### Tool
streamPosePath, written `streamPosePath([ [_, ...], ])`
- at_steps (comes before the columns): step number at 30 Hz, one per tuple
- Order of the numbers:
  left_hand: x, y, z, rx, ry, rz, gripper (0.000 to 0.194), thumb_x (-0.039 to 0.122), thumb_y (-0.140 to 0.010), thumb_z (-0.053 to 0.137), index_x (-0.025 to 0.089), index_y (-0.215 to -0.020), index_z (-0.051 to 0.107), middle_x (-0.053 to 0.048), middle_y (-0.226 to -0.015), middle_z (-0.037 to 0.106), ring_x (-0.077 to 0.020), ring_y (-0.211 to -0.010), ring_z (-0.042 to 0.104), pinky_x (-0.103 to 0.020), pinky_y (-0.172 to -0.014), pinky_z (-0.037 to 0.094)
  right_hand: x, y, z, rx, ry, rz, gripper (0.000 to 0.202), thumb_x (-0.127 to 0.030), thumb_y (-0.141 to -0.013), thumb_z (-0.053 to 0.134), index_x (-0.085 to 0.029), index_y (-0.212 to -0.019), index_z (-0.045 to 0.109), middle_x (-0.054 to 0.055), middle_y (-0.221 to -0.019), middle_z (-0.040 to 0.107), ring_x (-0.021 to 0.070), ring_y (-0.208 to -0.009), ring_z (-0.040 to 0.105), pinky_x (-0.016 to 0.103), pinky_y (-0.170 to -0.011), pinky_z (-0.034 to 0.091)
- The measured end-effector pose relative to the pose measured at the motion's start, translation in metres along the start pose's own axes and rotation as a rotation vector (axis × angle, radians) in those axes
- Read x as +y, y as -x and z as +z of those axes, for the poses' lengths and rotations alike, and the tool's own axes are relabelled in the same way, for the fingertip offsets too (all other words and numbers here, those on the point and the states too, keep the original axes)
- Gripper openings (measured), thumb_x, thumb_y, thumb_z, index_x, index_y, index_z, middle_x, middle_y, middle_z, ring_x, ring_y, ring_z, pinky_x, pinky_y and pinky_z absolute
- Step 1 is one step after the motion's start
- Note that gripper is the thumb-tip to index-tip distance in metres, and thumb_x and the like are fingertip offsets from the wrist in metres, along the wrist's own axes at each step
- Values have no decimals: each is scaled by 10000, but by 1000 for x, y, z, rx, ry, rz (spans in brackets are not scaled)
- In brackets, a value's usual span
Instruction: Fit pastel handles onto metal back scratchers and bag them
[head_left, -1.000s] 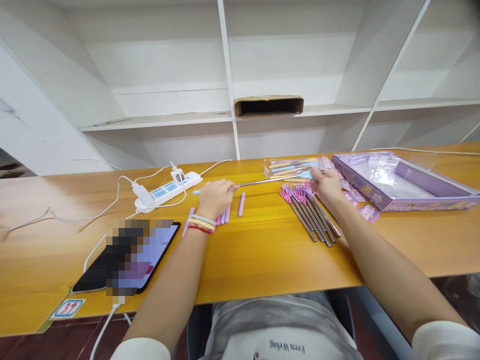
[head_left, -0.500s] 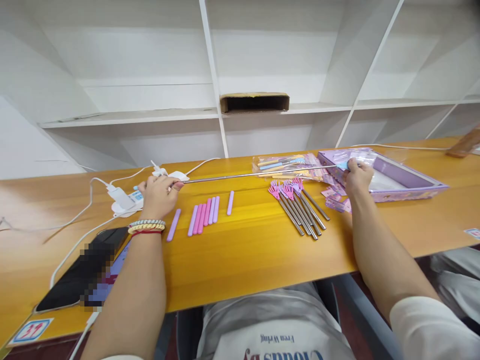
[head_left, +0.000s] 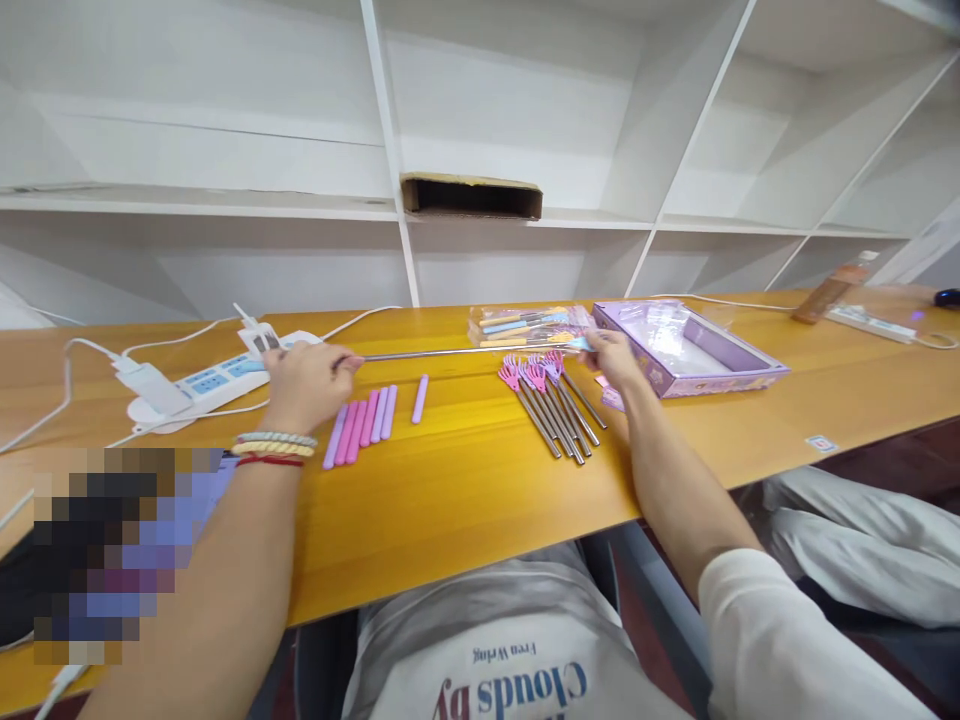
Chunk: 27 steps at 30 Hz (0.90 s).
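A thin metal telescopic back scratcher (head_left: 450, 353) stretches level above the table between my hands. My left hand (head_left: 307, 380) pinches its left end. Closed around its light-blue head end is my right hand (head_left: 613, 358), which hides most of that end. Beneath the rod, toward the right, lies a bunch of back scratchers (head_left: 555, 410) with pink and purple claw heads and metal shafts. Several pink and purple handle sleeves (head_left: 364, 425) are lined up below my left hand, with a single purple sleeve (head_left: 420, 399) apart from them.
A clear bag of back scratchers (head_left: 525, 325) with yellow and blue parts lies behind the rod. The purple box (head_left: 720, 385) sits right of my right hand. At left are a power strip (head_left: 217, 380) and cables. A bottle (head_left: 834, 290) stands far right; shelves rise behind.
My hands have come closer together, and the back scratcher's rod between them is shorter. My right hand has moved left, away from the box. The view has turned to the right.
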<state>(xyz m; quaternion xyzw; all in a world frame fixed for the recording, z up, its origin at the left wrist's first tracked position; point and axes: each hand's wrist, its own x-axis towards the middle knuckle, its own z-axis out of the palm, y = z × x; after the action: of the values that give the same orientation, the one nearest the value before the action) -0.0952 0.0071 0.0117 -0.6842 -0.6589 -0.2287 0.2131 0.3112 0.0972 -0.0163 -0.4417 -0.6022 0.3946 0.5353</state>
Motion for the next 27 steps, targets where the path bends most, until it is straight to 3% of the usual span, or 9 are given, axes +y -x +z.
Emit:
streamPosePath([
  [3,59,3,7,35,24,222,266,314,-879,434,206,-772,653,-56,-789,677,-238,-831,537,-405,-771,261,-12,23,69,-452,167,-62,417,-516,-833,484,-150,-649,562,-8,-477,538,71,-371,402,206,-383,273],
  [4,75,5,9,33,36,288,269,330,-887,431,209,-782,647,-52,-780,673,-232,-813,540,-397,-749,264,-15,30,87,-522,211,-128,452,-519,-865,429,-149,-642,564,-8,-477,534,70,-387,401,207,-409,284],
  [7,104,13,13,72,28,314,297,360,-904,413,200,-782,632,-57,-742,660,-231,-768,546,-382,-687,259,-20,42,114,-492,267,-251,493,-519,-895,360,-159,-595,510,-9,-486,531,71,-424,404,210,-470,309],
  [13,112,23,18,55,-10,273,355,365,-928,355,193,-790,632,-73,-734,650,-236,-749,566,-367,-651,265,-22,41,104,-451,316,-280,413,-448,-905,363,-179,-602,443,-28,-474,495,88,-467,428,222,-531,339],
  [19,100,21,19,-87,24,362,392,411,-933,331,200,-861,653,-82,-788,664,-230,-800,575,-361,-680,310,-18,42,104,-515,451,-291,367,-399,-908,356,-184,-625,449,-27,-506,489,94,-500,418,228,-553,315],
  [24,94,20,16,-122,80,359,392,454,-923,344,209,-905,649,-81,-850,684,-230,-841,584,-357,-729,348,-12,38,101,-515,623,-450,384,-414,-909,358,-172,-634,471,-10,-567,473,97,-540,389,241,-562,263],
  [27,91,19,11,-126,102,335,401,506,-886,401,197,-911,655,-90,-853,687,-239,-850,598,-354,-743,367,-11,31,92,-493,649,-444,397,-431,-912,344,-170,-639,468,-10,-572,460,97,-545,381,240,-564,252],
])
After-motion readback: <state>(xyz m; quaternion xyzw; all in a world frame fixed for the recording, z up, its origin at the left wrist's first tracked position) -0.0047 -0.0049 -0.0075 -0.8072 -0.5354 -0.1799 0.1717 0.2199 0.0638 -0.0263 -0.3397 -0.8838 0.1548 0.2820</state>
